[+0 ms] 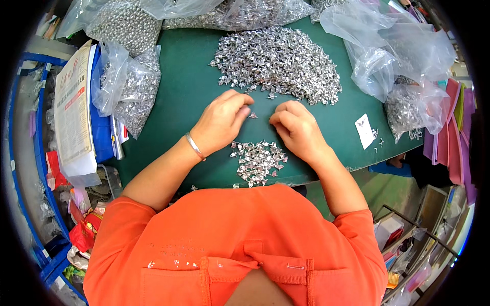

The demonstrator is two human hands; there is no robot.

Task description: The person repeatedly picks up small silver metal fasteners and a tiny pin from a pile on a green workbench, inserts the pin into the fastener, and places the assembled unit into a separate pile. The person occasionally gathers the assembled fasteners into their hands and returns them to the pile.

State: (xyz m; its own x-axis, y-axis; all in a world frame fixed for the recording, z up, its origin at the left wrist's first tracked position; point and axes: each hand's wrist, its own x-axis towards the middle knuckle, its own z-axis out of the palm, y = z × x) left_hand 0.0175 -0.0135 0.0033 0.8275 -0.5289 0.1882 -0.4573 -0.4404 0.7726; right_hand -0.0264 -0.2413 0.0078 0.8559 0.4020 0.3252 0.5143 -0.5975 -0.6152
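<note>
Small shiny silver metal pieces with pointed lobes lie in a large heap [278, 64] beyond my hands. A smaller pile [258, 162] of similar pieces sits close to my body, between my forearms. My left hand [222, 118] is curled at the near edge of the heap, thumb and fingertips drawn together. Just right of its thumb, a single silver piece [252, 116] shows against the green. My right hand [300, 128] is closed, with its fingertips turned toward that piece. Whatever either hand pinches is hidden or too small to make out.
The green tabletop [184, 76] carries clear bags of metal parts, including one at left [135, 92] and one at right [408, 107]. A white card [364, 131] lies at right beside a few loose pieces. A newspaper [74, 102] covers a blue bin at left.
</note>
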